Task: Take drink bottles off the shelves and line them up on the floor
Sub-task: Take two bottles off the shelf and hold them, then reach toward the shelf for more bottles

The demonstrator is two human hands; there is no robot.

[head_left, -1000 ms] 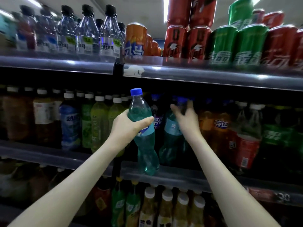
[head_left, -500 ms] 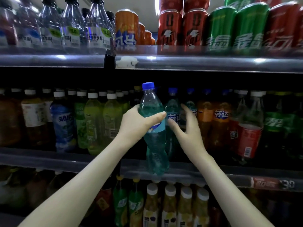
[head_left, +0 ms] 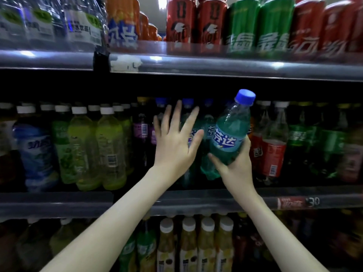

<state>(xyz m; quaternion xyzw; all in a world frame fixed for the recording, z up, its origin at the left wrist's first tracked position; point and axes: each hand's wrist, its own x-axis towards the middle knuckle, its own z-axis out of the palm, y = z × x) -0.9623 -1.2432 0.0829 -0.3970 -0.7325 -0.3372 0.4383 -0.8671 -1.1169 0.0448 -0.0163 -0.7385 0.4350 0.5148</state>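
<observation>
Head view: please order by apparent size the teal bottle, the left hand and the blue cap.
1. teal bottle
2. left hand, nearly as large; its order with the bottle is unsure
3. blue cap, clearly the smallest

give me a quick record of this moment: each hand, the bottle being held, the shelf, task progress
left hand: open, fingers spread in front of the blue-capped bottles; contact unclear
right hand: grips the teal bottle low on its body
teal bottle: blue cap on, tilted right, held in front of the row
middle shelf: full of upright bottles
floor: not in view
</observation>
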